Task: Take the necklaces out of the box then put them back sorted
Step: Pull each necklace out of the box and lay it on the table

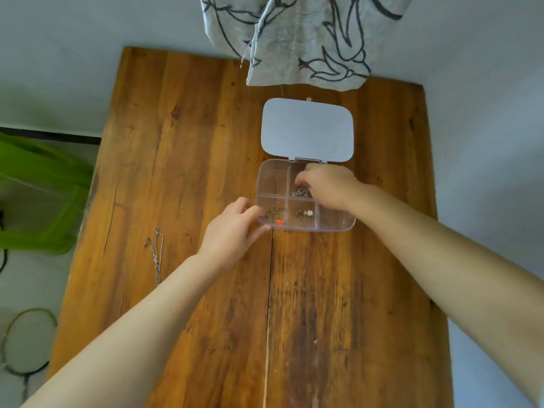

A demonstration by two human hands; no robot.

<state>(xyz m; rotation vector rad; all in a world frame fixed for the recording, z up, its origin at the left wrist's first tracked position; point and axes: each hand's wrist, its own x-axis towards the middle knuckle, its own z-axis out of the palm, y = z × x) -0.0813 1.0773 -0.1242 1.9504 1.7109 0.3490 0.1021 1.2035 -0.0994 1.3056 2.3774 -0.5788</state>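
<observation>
The box lies long side across the table, lid open away from me. My left hand pinches its near-left corner; my right hand reaches inside — fingertips hidden, grip unclear.

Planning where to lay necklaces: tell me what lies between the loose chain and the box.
Head view: only the left hand and bare table lie between the chain and box.

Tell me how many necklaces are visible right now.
4: one on the table at left, three in the box: red-bead, near-middle, far-middle. The right hand may hide more.
</observation>
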